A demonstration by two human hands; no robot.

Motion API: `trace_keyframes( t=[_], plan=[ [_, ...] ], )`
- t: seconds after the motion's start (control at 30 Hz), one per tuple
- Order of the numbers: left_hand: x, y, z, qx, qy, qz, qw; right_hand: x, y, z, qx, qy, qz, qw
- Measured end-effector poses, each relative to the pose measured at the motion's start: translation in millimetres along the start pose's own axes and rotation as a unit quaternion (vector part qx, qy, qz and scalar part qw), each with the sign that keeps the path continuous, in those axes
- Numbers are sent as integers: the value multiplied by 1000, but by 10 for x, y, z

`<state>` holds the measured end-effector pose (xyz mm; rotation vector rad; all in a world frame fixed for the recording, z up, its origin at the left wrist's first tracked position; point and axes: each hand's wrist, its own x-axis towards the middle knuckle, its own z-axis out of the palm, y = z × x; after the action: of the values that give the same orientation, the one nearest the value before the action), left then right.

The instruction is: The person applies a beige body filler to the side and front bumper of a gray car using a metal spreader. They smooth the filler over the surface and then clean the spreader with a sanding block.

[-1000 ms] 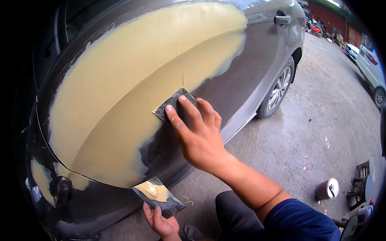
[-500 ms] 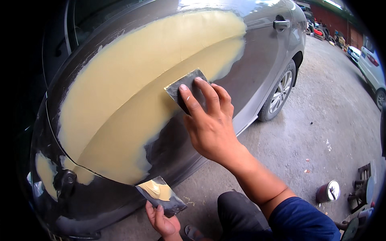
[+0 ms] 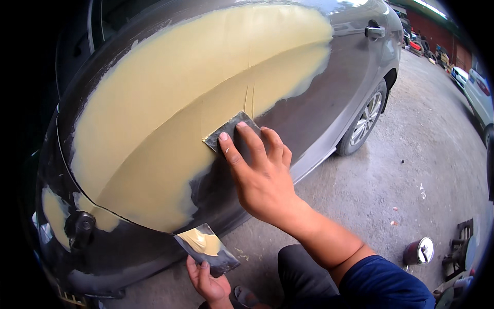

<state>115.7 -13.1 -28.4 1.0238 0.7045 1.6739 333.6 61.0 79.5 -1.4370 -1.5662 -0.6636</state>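
Observation:
Cream-yellow body filler (image 3: 154, 98) covers a broad patch of the dark grey car door (image 3: 303, 118). My right hand (image 3: 262, 180) grips a dark flat spreader (image 3: 221, 138), its fingers spread along the back and the blade's edge against the lower part of the filler. Two thin ridges run up the filler just above the blade. Low in the view, my left hand (image 3: 208, 283) pinches a dark mixing plate (image 3: 224, 262) by its near edge. A mound of soft filler (image 3: 199, 241) lies on that plate, close beside the car's lower side.
To the right, the car's rear wheel (image 3: 366, 119) rests on the concrete floor (image 3: 360, 195). An open tin (image 3: 419, 251) stands there, with a small dark stool (image 3: 460, 247) beyond it. Another car (image 3: 479, 95) is parked at the far right.
My right hand has drawn the spreader down and slightly left over the filler, and thin ridges now show above it. The left hand still holds the plate in nearly the same place.

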Motion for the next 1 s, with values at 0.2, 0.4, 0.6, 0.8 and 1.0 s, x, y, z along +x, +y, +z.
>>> trace_keyframes(
  t=[0.2, 0.4, 0.6, 0.8, 1.0],
  plan=[
    [-7, -30, 38, 3, -1, -3, 1000, -290, 16, 131, 0, -26, -10, 1000],
    [-35, 15, 59, -4, -23, 2, 1000, -226, 183, -169, 28, -25, 20, 999],
    [-79, -8, 65, -17, -22, 0, 1000, 356, 474, -327, 57, 56, 31, 996],
    [-86, 3, 47, 1, -21, -1, 1000, 69, 229, -171, 13, -28, 25, 999],
    [-80, 2, 171, -9, -30, -7, 999, -325, 263, -82, -12, -71, 9, 997]
  ],
)
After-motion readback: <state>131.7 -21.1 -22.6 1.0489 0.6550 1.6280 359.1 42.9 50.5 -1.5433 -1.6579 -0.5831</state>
